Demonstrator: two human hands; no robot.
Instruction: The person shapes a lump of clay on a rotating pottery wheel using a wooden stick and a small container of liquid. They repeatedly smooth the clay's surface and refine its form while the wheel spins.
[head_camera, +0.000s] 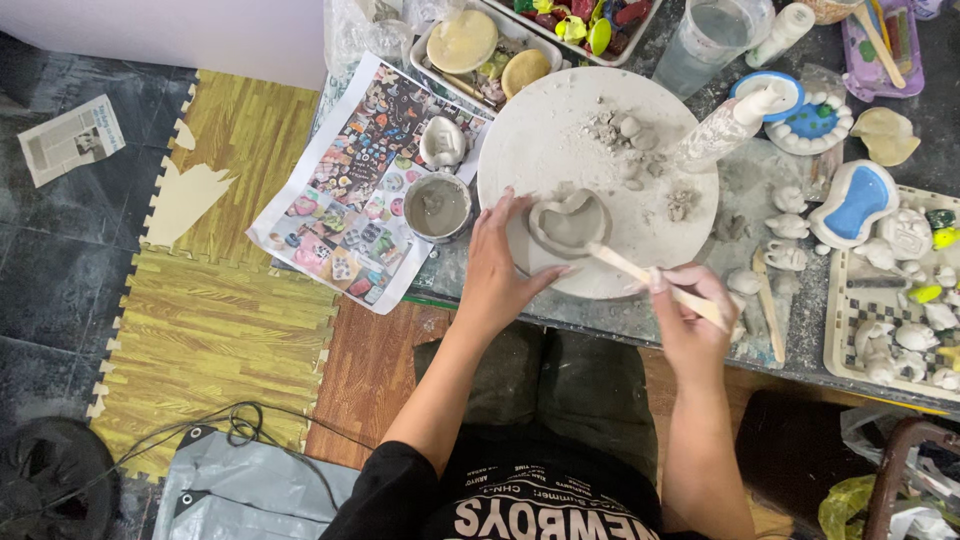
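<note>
Our left hand cups the heart dish at the board's near edge; right hand pinches a stick.

A dark, clay-smeared worktable fills the upper right. Left of the worktable the floor is dark stone tile, partly covered by interlocking wood-grain foam mats. A folded newspaper lies on the tile far left of the worktable, below a pale wall. Below the mats sit a grey tarp and a black cable. Light is even and soft
</note>
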